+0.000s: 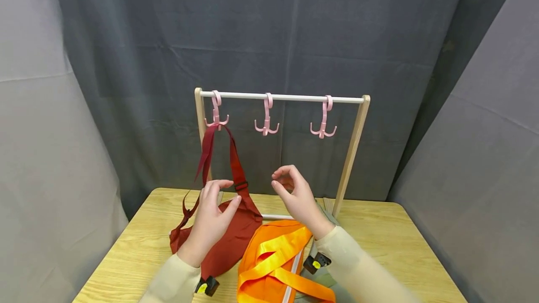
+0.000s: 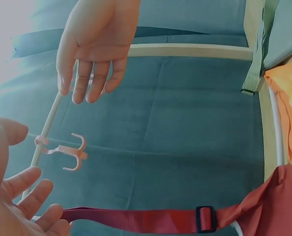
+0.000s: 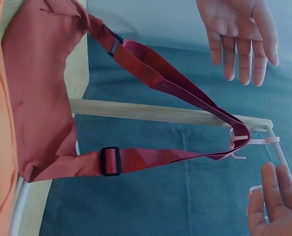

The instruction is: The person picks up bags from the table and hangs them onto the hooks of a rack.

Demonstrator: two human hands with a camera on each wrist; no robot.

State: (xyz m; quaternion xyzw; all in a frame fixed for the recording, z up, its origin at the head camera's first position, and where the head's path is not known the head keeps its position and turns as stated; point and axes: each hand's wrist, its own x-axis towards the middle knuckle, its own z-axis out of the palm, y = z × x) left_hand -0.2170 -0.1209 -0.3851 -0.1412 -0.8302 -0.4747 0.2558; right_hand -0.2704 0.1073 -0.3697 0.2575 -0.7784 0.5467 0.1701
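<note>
On the leftmost hook (image 1: 216, 112): red bag (image 1: 237, 235), hung by its strap (image 1: 237, 162); judged soft, light, best grasped there. Left hand (image 1: 210, 216), right hand (image 1: 301, 198): fingers (image 2: 40, 194) loosely parted, nothing held.

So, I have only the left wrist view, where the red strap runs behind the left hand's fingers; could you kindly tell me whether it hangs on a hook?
Observer: Yes, the right wrist view shows the red strap looped over a pink hook.
Operator: Thank you; how many such hooks are there altogether?
Observer: Three, spaced along the white rail in the head view.
Operator: And I see just part of the orange bag; does anything lie across it?
Observer: Yes, the head view shows a yellow-orange strap lying across it.
</note>
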